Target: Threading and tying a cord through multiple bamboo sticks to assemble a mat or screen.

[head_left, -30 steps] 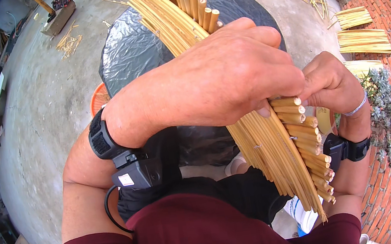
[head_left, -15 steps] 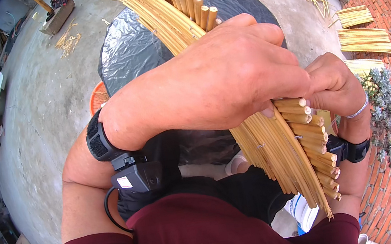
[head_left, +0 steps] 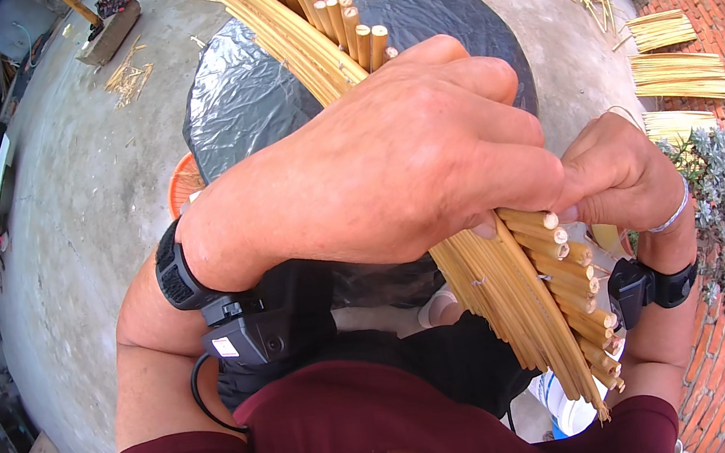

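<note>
Head view is showing a long curved bundle of bamboo strips and sticks [head_left: 521, 297] running from the upper middle of the picture down to the lower right, with both hands working at it. Judging by the bundle, the gathering looks well along: many thin strips are already lying packed side by side, and round cut stick ends are lining up in rows at both ends, though no tie or binding is showing, so the securing seems left to do. More strip bundles [head_left: 679, 71] are lying on the concrete floor [head_left: 74, 221] well to the right of the held bundle, apparently waiting.

Left hand [head_left: 391, 167] is lying curled over the middle of the bundle, fingers closed down on it, covering much of it. Right hand [head_left: 620, 176] is sitting just right of the bundle, its fingers pinched together on the stick ends beside the left fingertips. Behind the bundle, a round shape under black plastic sheeting [head_left: 260, 92] is resting on the floor.
</note>
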Available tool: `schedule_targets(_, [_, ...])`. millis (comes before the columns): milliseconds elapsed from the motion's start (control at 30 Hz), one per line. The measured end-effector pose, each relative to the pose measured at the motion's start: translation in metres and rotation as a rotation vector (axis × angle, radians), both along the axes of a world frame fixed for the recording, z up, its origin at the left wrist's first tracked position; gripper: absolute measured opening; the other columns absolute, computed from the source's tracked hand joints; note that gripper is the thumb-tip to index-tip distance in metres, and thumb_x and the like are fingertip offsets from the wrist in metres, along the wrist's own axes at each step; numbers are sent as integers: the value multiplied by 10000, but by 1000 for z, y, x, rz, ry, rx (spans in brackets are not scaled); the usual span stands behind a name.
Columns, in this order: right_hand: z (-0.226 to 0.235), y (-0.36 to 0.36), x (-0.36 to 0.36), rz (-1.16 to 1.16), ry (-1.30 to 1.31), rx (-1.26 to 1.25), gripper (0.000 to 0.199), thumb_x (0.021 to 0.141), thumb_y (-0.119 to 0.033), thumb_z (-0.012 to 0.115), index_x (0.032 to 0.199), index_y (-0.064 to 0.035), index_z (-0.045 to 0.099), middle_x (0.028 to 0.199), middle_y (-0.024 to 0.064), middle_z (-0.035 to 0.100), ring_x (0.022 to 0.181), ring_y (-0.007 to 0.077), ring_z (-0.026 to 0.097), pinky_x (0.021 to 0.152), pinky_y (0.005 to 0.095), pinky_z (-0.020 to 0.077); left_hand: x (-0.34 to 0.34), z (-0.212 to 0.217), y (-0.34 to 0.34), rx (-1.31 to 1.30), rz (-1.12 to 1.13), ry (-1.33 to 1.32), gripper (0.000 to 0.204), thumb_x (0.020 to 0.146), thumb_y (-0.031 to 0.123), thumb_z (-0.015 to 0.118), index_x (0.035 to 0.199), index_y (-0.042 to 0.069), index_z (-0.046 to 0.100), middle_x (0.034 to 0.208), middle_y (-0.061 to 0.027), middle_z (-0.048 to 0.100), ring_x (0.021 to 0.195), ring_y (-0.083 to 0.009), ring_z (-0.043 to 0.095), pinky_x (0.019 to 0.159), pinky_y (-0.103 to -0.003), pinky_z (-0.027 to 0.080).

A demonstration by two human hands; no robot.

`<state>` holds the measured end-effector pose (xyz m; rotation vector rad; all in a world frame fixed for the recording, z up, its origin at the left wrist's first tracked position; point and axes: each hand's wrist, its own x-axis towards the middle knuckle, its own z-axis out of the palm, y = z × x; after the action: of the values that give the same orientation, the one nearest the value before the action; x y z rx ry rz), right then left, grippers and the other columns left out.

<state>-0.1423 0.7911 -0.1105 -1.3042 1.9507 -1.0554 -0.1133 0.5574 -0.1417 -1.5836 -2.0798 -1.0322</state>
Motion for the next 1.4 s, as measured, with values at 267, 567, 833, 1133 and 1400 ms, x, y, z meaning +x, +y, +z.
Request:
schedule_targets(267, [-2,2,-3,12,-34,-5,190,739,21,636,921,22,691,769,130,682,672,199,663,612,267,501,-4,-1,2,-1,-11,9,120,700,152,672,768,123,577,704,30,495,660,-194,430,627,-317,300])
schedule_targets(567, [-4,-3,6,-97,323,-80,76,712,-45,687,788,-52,680,651,61,510,600,210,538,532,310,401,-8,-5,8,28,5,31,137,681,155,673,768,123,573,710,28,503,656,-196,431,613,-319,301])
schedule_targets(833, [-13,-9,16,-146,331,-148,113,662,-18,687,754,-43,627,652,63,492,607,238,528,517,328,398,-7,-2,6,0,4,20,138,684,167,678,768,128,575,722,31,519,660,-199,439,615,-321,305])
schedule_targets(1133, [-13,-9,15,-91,214,-159,144,649,65,647,767,-15,632,666,75,504,616,224,547,526,307,420,-6,-2,3,-31,5,24,155,684,220,687,770,134,591,722,37,524,670,-193,447,619,-322,306])
schedule_targets(1400, [-16,-5,8,-46,140,-168,178,674,85,631,822,-10,657,687,65,486,617,194,541,534,291,422,-7,-3,3,-8,-2,22,135,691,209,683,762,138,592,714,43,521,661,-188,437,618,-319,303])
